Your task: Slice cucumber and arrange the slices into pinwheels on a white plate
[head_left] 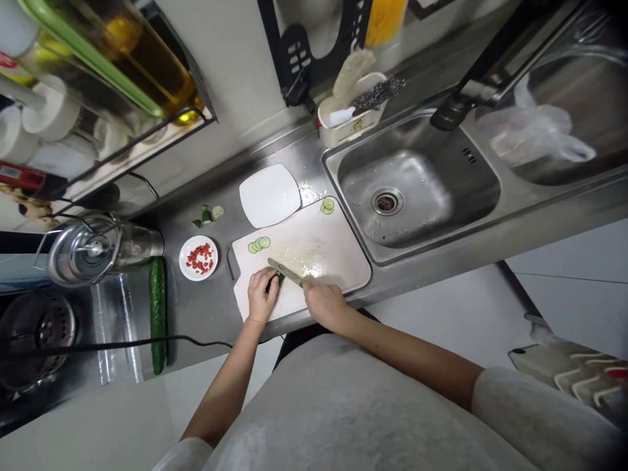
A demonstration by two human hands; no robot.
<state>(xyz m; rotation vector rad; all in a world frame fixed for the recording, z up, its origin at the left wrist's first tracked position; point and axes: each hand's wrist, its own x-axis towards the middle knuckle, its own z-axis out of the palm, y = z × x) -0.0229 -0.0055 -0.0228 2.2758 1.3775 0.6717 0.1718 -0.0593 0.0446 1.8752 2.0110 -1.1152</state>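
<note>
Pressing down on a dark green cucumber piece [281, 277] near the frame's centre, the left hand's [261, 292] fingers bunch together, mostly hiding it; the right hand's [324, 304] fingers wrap the handle of a knife [284, 268], its blade just beside the piece. Beneath lies a white cutting board [338, 252], with pale slices [259, 244] above the left hand and more [327, 206] at its top right corner. A square plate [269, 196] abuts the board's upper edge. Left of centre, a small dish [182, 251] holds red bits [200, 259]; farther left, a black cable [181, 337] crosses in front of a whole cucumber [157, 301]. A sink [417, 190] fills the upper right.
</note>
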